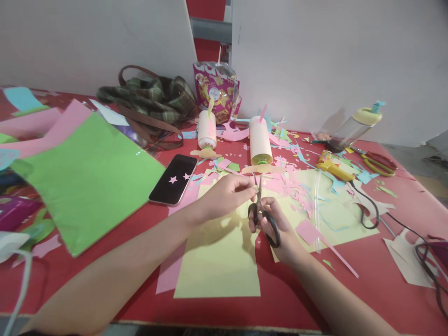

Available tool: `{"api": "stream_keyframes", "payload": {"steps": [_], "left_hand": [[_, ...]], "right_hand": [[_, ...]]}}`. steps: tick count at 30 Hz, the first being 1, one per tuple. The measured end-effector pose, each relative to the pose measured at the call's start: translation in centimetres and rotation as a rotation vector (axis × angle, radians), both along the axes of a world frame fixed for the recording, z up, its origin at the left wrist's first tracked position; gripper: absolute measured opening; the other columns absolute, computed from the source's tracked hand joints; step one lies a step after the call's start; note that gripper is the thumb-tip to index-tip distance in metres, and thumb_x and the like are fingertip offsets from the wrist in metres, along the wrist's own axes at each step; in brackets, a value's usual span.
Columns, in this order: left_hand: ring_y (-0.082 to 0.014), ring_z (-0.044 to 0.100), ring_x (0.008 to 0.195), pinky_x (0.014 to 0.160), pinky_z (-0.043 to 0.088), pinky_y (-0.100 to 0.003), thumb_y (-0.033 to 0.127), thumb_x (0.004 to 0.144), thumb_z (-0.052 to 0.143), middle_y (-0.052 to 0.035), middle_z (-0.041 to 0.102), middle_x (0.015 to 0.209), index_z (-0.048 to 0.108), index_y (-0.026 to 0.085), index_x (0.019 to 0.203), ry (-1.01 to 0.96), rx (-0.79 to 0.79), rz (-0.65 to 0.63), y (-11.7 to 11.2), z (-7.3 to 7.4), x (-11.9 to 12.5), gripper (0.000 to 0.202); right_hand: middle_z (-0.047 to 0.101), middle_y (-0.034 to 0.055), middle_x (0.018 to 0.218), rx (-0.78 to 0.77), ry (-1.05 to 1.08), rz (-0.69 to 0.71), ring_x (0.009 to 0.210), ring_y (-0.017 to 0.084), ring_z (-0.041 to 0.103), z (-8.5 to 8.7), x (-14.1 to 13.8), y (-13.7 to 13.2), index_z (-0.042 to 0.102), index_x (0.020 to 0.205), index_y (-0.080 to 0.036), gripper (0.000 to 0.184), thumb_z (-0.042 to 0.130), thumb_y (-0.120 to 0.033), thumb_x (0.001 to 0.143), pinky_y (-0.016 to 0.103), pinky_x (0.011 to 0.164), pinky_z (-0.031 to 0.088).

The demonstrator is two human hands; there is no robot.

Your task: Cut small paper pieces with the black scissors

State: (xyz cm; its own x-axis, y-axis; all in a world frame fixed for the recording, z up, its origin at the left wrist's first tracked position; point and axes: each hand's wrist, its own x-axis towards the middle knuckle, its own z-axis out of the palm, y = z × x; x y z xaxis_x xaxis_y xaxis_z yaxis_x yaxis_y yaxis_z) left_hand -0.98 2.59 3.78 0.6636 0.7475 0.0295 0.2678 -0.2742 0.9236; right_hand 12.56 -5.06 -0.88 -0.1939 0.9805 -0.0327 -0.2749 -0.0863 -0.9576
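My right hand (276,226) grips black-handled scissors (259,201), their blades slightly apart and pointing away from me. At the blades, my left hand (234,196) pinches a tiny pale yellow scrap of paper (255,188), partly hidden by the fingers. Beneath both hands lies a pale yellow sheet (217,270), over a pink sheet (170,270). Just beyond stand two paper-wrapped cylinders, a shorter one (207,130) and a taller one (259,140), each with a paper strip on top and a paper piece at its base.
Left of my hands are a phone (174,179) with small pink stars on it and a large green sheet (94,172). A plaid bag (157,95) and snack packet (215,91) stand behind. To the right are a yellow glue gun (334,168), pliers (378,162) and a bottle (353,128).
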Motion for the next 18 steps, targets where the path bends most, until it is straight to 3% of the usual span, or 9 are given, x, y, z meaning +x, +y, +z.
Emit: {"api": "stream_keyframes", "payload": {"steps": [10,18], "left_hand": [[-0.0059,0.032,0.049,0.046,0.025,-0.019,0.019,0.071,0.038,0.0051,0.032,0.051,0.036,0.014,0.051,0.139,0.092,-0.057,0.9,0.5,-0.9,0.021],[-0.0066,0.035,0.051,0.046,0.025,-0.019,0.02,0.071,0.037,0.0041,0.037,0.053,0.041,0.014,0.053,0.203,0.106,-0.11,1.1,0.6,-1.1,0.02]], "right_hand": [[0.04,-0.0021,0.074,-0.02,0.006,0.054,0.056,0.009,0.042,-0.3,0.2,0.1,0.034,0.082,-0.024,0.021,0.051,-0.034,0.073,0.025,0.052,0.032],[0.04,-0.002,0.074,-0.035,-0.009,0.07,0.059,0.01,0.043,-0.2,0.2,0.0,0.035,0.081,-0.024,0.021,0.052,-0.034,0.073,0.026,0.056,0.033]]}}
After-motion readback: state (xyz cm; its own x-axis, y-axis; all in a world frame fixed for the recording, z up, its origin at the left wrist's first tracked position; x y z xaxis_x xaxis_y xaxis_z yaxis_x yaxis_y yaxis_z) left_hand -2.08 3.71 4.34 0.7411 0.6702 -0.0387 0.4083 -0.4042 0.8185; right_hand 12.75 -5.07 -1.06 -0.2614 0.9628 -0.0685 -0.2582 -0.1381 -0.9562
